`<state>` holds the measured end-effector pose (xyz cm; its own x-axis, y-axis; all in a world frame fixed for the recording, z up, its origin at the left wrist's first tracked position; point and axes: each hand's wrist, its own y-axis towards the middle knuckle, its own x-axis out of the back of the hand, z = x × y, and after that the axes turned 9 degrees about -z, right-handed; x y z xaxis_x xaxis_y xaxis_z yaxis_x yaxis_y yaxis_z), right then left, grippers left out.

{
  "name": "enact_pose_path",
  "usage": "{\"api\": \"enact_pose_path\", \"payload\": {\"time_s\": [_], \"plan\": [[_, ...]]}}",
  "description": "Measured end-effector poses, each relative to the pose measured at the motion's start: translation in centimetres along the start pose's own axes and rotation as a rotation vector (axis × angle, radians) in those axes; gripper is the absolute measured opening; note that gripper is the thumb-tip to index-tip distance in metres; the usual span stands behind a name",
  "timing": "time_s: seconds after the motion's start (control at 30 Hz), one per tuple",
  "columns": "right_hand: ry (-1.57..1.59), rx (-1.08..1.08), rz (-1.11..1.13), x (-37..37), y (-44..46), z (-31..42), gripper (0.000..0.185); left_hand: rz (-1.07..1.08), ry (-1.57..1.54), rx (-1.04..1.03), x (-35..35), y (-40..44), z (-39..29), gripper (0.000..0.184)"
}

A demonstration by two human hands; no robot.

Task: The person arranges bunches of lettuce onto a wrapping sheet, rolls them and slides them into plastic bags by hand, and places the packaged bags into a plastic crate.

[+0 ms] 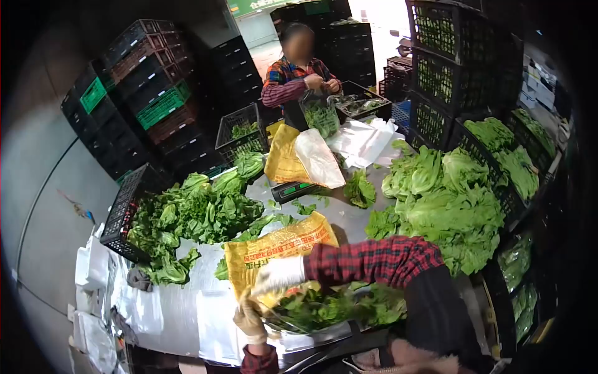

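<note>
My right hand [280, 274], in a white glove, reaches left across the front of the table over a yellow printed sack [280, 246]. It is blurred, and its fingers are hard to make out. Just below, my left hand [250, 321] is closed in a pale glove, its fingertips close to the right hand. Whatever it grips is too small or smeared to name. Directly right of my hands, leafy greens [336, 308] lie under my right forearm in what looks like clear plastic wrapping.
Loose greens [212, 212] spill from a black crate [121, 215] on the left; lettuce heads [445, 199] are piled right. A scale [293, 191] sits under another yellow sack [285, 153]. Across the table [180, 315], a person handles a bag of greens [321, 118]. Stacked crates [436, 75] stand around.
</note>
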<state>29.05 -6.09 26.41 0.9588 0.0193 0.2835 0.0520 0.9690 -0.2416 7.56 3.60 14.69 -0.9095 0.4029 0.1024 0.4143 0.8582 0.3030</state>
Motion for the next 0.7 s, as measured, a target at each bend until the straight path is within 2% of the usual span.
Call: {"api": "enact_pose_path", "payload": {"time_s": [0.03,0.1,0.17,0.2,0.27,0.3,0.33,0.43,0.47,0.6,0.67,0.7], "plan": [[0.028,-0.025,-0.001,-2.5,0.8,0.1,0.054,0.017,-0.007,0.008,0.4,-0.1,0.6,0.036],[0.065,-0.040,-0.021,-4.7,1.3,0.9,0.052,0.017,-0.131,-0.149,1.2,-0.2,1.8,0.037],[0.128,-0.046,-0.035,-6.6,1.0,1.2,0.049,0.034,-0.207,-0.204,2.0,-0.3,1.9,0.042],[0.135,-0.067,-0.049,-7.3,1.3,0.7,0.049,0.059,-0.275,-0.102,2.3,-0.4,1.8,0.045],[0.640,-0.345,0.021,-7.7,2.5,-1.0,0.041,0.103,-0.414,0.096,2.4,-0.7,0.9,0.054],[0.894,-0.478,0.054,-8.1,2.6,-1.8,0.038,0.113,-0.430,0.107,2.8,-1.0,1.1,0.054],[0.890,-0.489,0.036,-8.9,2.3,-1.6,0.038,0.132,-0.430,0.105,3.3,-0.9,1.3,0.057],[0.671,-0.274,-0.236,-9.4,0.8,-0.4,0.032,0.191,-0.476,0.076,1.0,-0.3,0.6,0.063],[0.682,-0.259,-0.266,-9.1,0.7,-0.3,0.032,0.179,-0.499,0.054,0.6,-0.3,-0.7,0.067],[0.574,-0.322,-0.241,-8.9,0.2,-0.5,0.026,0.194,-0.486,0.020,1.0,-0.1,-1.5,0.082],[0.571,-0.323,-0.109,-8.5,-0.3,-0.3,0.026,0.177,-0.428,0.059,1.5,-0.3,-0.6,0.095],[0.567,-0.327,-0.041,-8.5,-0.5,-0.3,0.027,0.187,-0.427,0.059,1.6,-0.5,-0.1,0.095]]}}
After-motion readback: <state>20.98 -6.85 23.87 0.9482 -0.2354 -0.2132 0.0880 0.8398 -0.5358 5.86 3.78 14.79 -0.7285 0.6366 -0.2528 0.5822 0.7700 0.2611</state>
